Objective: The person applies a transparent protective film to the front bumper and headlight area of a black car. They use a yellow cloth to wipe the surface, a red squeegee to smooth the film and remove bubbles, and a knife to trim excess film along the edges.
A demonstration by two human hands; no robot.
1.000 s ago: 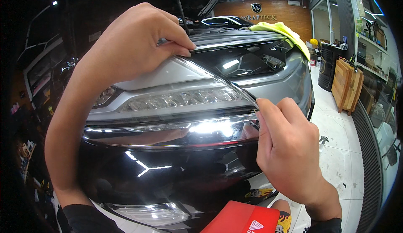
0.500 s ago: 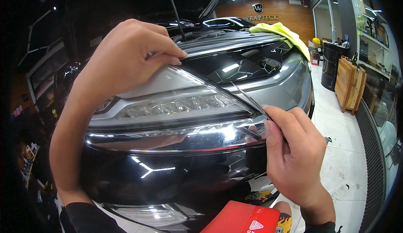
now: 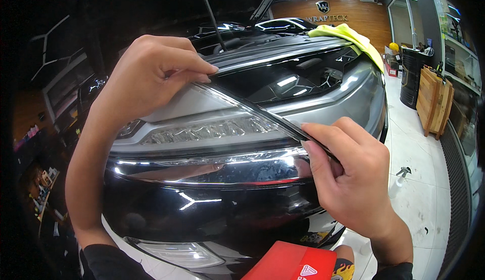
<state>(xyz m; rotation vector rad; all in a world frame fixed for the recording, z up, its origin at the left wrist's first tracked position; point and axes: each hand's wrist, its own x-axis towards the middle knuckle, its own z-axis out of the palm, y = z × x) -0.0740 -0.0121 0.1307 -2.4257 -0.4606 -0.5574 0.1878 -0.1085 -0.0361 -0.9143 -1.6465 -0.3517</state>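
Both my hands are at the headlight (image 3: 214, 130) of a dark car. My left hand (image 3: 154, 75) pinches the upper end of a clear film (image 3: 242, 104) below the hood's edge, thumb against forefinger. From there the film's dark-looking edge runs straight and slanting down to the right across the headlight. My right hand (image 3: 353, 174) is closed in a pinch on its lower end by the headlight's outer corner; the curled fingers hide what lies inside. Glossy black bumper trim (image 3: 242, 168) with bright reflections lies below.
The hood stands raised on a prop rod (image 3: 209, 12). A yellow-green cloth (image 3: 348, 36) drapes over the far fender. A red flat thing (image 3: 288, 262) is low in front of me. At right are a spray bottle (image 3: 401, 181), a wooden crate (image 3: 434, 100) and a black drum (image 3: 411, 78).
My right hand has shifted slightly left, towards the headlight. The edge that curved away near its fingers now lies straight between both hands. The view has turned a little; my left hand keeps its pinch.
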